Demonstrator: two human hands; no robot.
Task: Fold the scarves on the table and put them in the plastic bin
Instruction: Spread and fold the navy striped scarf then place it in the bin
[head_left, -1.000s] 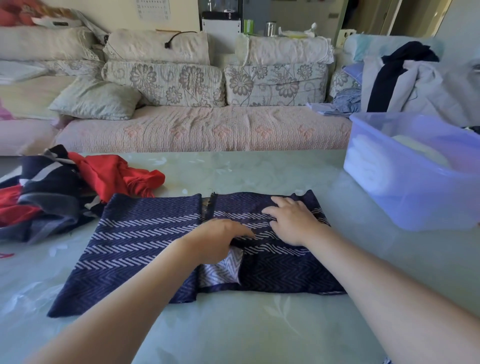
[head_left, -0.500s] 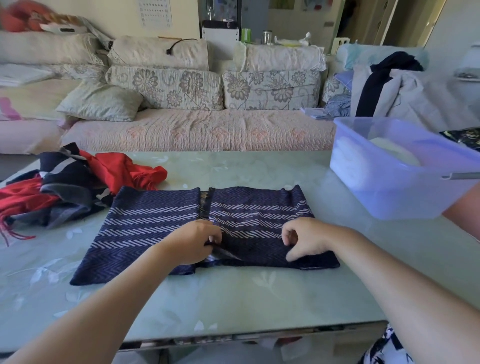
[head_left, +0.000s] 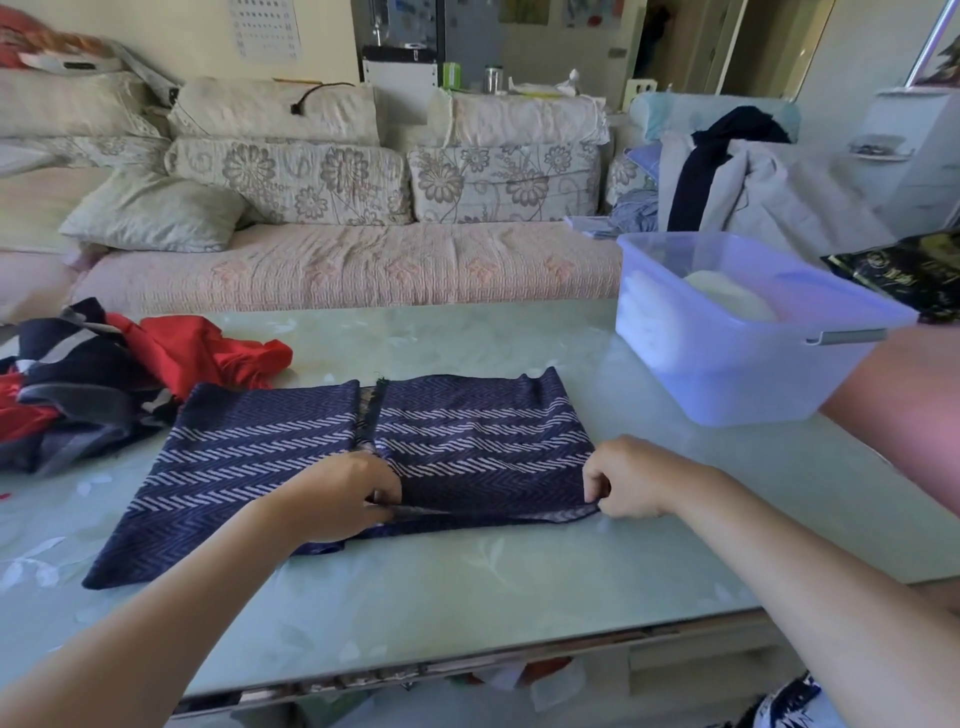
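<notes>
Bright, even daylight; no harsh glare.
A soft sheen is noted on the counter (head_left: 467, 597); shadows are faint. Lines are bowed at the frame edges; the far background is rendered slightly soft.

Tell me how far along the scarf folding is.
Done: a pale item already lies in the plastic bin. In hand: the left hand and right hand pinch the near edge of the partly folded navy scarf. Left: finishing that fold, binning it, then the crumpled red and dark pile on the left.
</notes>
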